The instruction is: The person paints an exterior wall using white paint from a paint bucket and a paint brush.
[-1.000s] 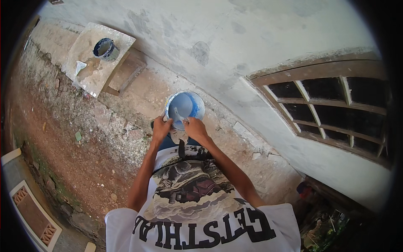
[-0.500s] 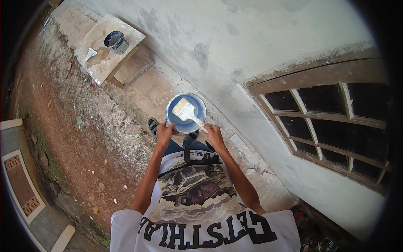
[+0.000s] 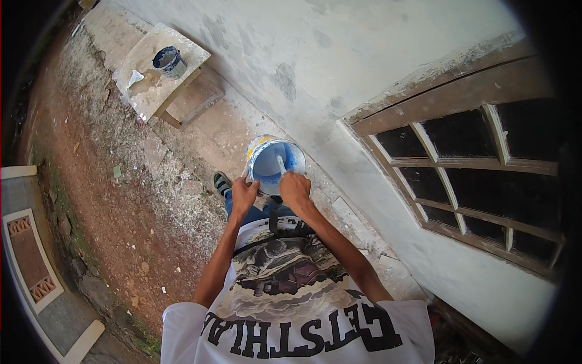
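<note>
A paint bucket (image 3: 250, 159), bluish inside with yellow and white on its outer wall, is tilted in front of my body. My left hand (image 3: 245, 195) grips its near left rim, fingers closed on the edge. Over the near right rim, my right hand (image 3: 295, 188) is closed around the handle of a paintbrush (image 3: 280, 164). The brush points down into the bucket, and its bristles are hidden there. Pale, whitish-blue paint shows inside the bucket.
Ahead to the left, a paint-stained wooden table (image 3: 193, 56) carries a dark smeared pot (image 3: 170, 62) and a small white scraper-like piece (image 3: 135, 77). A patchy white wall (image 3: 376, 67) with a wood-framed window (image 3: 448, 164) runs along my right. Rough soil (image 3: 103, 200) lies left.
The brush, held flat above the bucket before, now points down inside it. My right hand has moved left and over the rim, and the bucket has tipped, showing its yellow outer side.
</note>
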The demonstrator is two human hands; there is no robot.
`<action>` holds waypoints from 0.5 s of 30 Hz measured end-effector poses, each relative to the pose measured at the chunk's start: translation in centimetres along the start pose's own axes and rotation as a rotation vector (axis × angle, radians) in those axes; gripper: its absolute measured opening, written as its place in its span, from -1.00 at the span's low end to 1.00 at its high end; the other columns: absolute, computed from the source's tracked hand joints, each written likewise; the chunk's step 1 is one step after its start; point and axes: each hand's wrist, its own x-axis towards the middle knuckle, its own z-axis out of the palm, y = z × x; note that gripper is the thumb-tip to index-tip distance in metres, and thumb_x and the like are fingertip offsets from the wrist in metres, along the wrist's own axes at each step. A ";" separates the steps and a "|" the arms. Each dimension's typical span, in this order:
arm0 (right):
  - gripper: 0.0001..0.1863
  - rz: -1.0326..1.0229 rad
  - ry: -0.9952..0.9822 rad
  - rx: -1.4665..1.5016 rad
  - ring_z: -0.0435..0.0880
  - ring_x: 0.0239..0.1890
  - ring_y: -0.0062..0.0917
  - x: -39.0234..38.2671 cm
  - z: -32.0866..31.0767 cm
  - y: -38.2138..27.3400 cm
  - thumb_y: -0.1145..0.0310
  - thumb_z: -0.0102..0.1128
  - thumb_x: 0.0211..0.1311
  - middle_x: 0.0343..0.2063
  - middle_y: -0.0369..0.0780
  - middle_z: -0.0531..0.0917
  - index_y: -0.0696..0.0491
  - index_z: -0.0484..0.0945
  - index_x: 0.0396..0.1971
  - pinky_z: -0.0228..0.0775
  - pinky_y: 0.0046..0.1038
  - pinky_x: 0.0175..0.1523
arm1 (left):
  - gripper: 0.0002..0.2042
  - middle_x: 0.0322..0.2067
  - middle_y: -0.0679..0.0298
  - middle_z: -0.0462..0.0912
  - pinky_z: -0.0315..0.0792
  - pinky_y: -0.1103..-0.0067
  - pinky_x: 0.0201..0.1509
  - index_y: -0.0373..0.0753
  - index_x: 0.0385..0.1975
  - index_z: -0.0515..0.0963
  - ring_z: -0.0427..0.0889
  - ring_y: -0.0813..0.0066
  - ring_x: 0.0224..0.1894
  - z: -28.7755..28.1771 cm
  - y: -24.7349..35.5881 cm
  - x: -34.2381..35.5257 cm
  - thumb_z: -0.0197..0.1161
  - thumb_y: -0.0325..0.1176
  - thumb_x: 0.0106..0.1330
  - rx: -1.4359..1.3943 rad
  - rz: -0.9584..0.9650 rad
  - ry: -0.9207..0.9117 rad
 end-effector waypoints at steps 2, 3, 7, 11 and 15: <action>-0.70 0.009 -0.056 0.069 0.66 -0.37 -0.10 -0.2 -0.3 0.0 0.26 0.02 0.20 -0.51 0.04 0.64 0.22 0.56 -0.46 0.46 -0.15 -0.22 | -0.65 -0.49 0.08 0.64 0.53 0.55 -0.53 -0.56 -0.05 0.41 0.62 0.45 -0.58 0.2 -1.4 -0.1 0.13 -0.49 0.18 0.242 -0.028 0.037; -0.68 0.005 -0.105 0.112 0.65 -0.35 -0.08 -0.2 -0.7 -0.1 0.25 0.02 0.21 -0.48 0.06 0.64 0.24 0.57 -0.44 0.45 -0.15 -0.19 | -0.70 -0.54 0.09 0.64 0.52 0.53 -0.53 -0.59 -0.15 0.44 0.63 0.43 -0.58 0.5 -1.5 -0.2 0.14 -0.49 0.18 0.131 -0.004 0.072; -0.60 0.067 -0.217 0.264 0.61 -0.26 -0.02 0.1 -0.4 0.4 0.19 0.00 0.23 -0.42 0.12 0.62 0.30 0.57 -0.37 0.43 -0.14 -0.13 | -0.72 -0.54 0.08 0.64 0.53 0.53 -0.53 -0.63 -0.22 0.44 0.64 0.42 -0.57 0.4 -0.2 -0.6 0.15 -0.50 0.17 -0.005 0.000 0.060; -0.58 0.034 -0.172 0.352 0.64 -0.39 -0.16 0.2 0.8 1.6 0.17 0.02 0.24 -0.52 0.06 0.61 0.30 0.58 -0.32 0.41 -0.23 -0.25 | -0.69 -0.48 0.06 0.63 0.56 0.53 -0.51 -0.63 -0.15 0.42 0.65 0.37 -0.56 -0.3 -0.8 -0.3 0.12 -0.51 0.18 -0.052 -0.043 0.064; -0.66 0.079 -0.225 0.812 0.43 -0.60 -0.54 -0.1 0.1 3.2 0.22 0.04 0.26 -0.67 -0.22 0.50 0.24 0.60 -0.32 0.23 -0.43 -0.45 | -0.67 -0.40 0.03 0.62 0.61 0.52 -0.49 -0.62 -0.07 0.38 0.66 0.34 -0.54 -0.9 0.0 -0.3 0.09 -0.51 0.21 -0.252 -0.066 0.095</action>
